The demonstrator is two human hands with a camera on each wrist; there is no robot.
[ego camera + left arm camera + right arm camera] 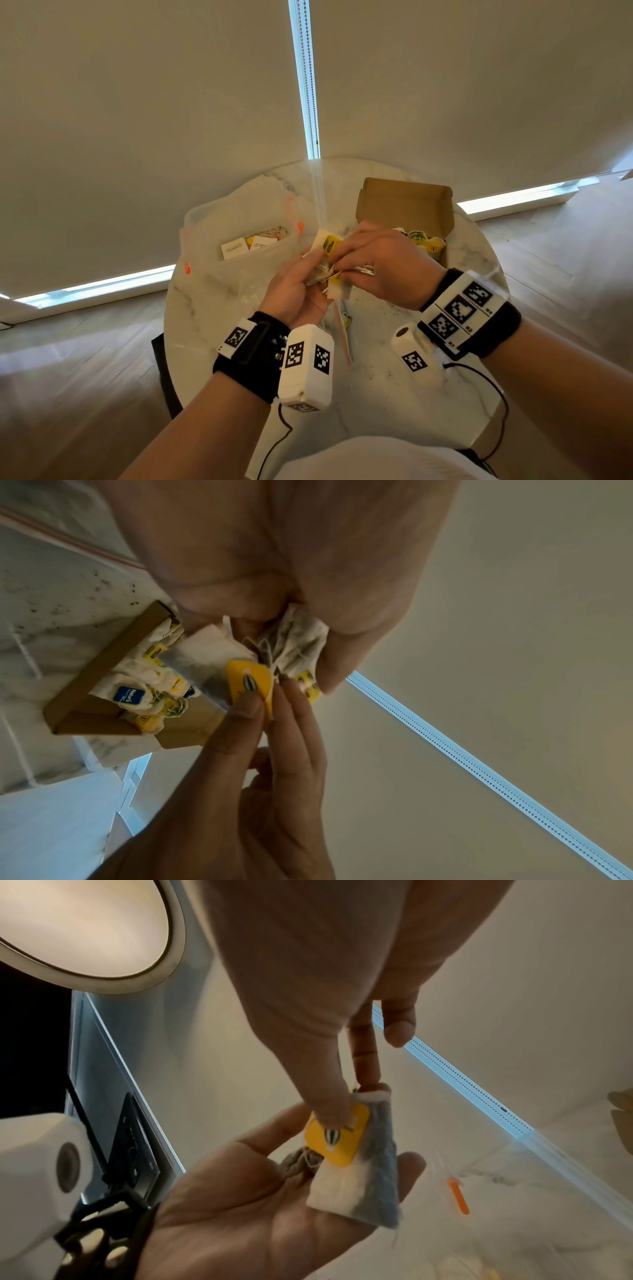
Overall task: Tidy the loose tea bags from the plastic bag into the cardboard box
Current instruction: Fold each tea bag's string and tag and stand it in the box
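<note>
Over the middle of the table my left hand (306, 270) grips a bunch of tea bags (325, 255), crumpled in its palm (298, 642). My right hand (342, 257) meets it from the right. Its thumb and forefinger pinch the yellow tag (339, 1137) of one tea bag (363, 1180) lying across my left fingers. The clear plastic bag (236, 212) lies at the left with a few tea bags (246, 245) inside. At the right the cardboard box (404, 202) stands with its lid up, several tea bags (147, 685) in it.
All of this is on a small round marble table (376, 383) with loose tea crumbs (380, 305) near my right wrist. A thin coloured plastic strip (346, 329) lies between my wrists. Roller blinds and a bead chain (310, 85) hang behind; wooden floor surrounds the table.
</note>
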